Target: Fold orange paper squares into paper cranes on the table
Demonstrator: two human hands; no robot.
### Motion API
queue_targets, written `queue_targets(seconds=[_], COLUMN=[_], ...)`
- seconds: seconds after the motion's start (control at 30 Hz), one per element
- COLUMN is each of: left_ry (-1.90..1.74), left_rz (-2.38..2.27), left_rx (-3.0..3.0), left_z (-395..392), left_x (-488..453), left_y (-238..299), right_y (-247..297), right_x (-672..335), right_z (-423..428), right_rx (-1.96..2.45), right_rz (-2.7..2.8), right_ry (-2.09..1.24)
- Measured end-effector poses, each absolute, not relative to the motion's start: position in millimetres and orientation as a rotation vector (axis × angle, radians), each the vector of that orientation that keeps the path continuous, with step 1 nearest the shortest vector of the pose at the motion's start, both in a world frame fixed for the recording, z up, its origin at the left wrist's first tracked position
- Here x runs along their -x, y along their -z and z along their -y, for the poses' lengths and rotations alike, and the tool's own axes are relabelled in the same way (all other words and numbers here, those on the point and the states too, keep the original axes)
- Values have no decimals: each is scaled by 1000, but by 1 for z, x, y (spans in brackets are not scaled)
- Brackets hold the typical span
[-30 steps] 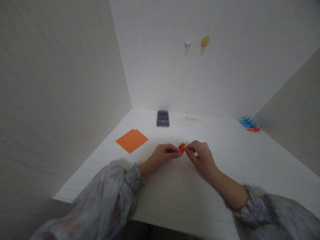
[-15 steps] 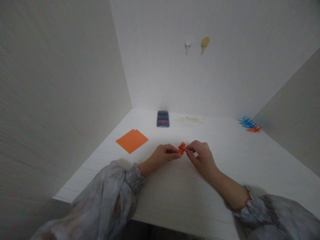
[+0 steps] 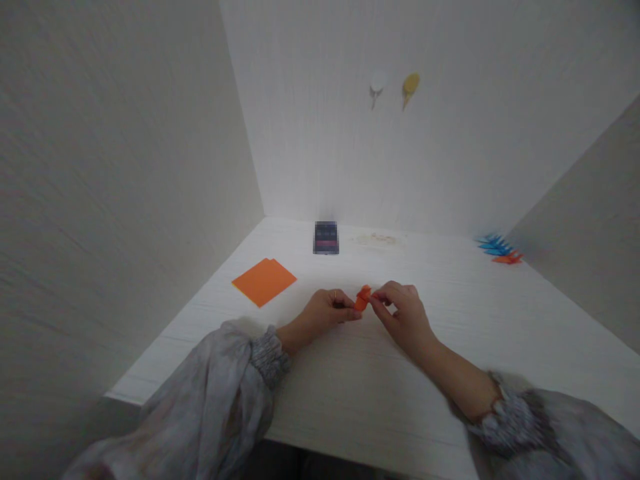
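Note:
A small folded orange paper piece (image 3: 363, 298) is pinched between both my hands just above the white table (image 3: 350, 400). My left hand (image 3: 327, 312) is closed on its left side, a ring on one finger. My right hand (image 3: 403, 313) is closed on its right side, fingertips pressed to the paper. Most of the piece is hidden by my fingers. Both forearms wear loose grey sleeves.
A flat stack of orange paper sheets (image 3: 263, 281) lies to the left. A dark phone-like object (image 3: 326, 238) rests near the back wall. Folded blue and orange paper figures (image 3: 497, 248) sit at the back right. Two hooks (image 3: 393, 88) hang on the wall. Walls close in on three sides.
The hands stay in place; the fingers shift slightly on the orange piece, which looks a little more compact now.

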State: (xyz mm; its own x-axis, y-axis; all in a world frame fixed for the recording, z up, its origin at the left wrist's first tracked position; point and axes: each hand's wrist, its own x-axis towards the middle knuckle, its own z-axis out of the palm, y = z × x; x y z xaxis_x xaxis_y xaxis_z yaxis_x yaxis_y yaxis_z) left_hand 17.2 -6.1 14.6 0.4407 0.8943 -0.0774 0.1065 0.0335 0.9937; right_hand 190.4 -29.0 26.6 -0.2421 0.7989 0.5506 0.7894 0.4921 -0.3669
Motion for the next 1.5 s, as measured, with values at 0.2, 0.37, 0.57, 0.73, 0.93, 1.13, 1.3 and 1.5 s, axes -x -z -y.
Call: queue_targets(seconds=[0.2, 0.37, 0.57, 0.73, 0.93, 1.13, 1.3, 1.5], left_ry=[-753, -751, -754, -822, -880, -891, -870, -848], left_rz=[-979, -983, -976, -986, -1105, -1132, -1099, -1097], left_rx=[-1440, -1422, -1409, -1444, -1622, -1779, -1839, -1824], left_z=[6, 6, 4, -1, -8, -10, -7, -3], left_x=[-18, -18, -18, -18, -16, -24, -31, -28], left_y=[-14, -17, -12, -9, -1, -1, -6, -9], right_y=[-26, -28, -30, -27, -22, -23, -29, -35], right_x=[-191, -190, -189, -196, -210, -216, -240, -325], right_z=[28, 29, 28, 25, 20, 24, 26, 28], right_rx=[1321, 1337, 1355, 1418, 1505, 1611, 1760, 2008], right_rz=[2009, 1963, 1906, 1919, 1859, 1780, 1644, 1434], right_ry=[-29, -98, -138, -16, 45, 34, 112, 247])
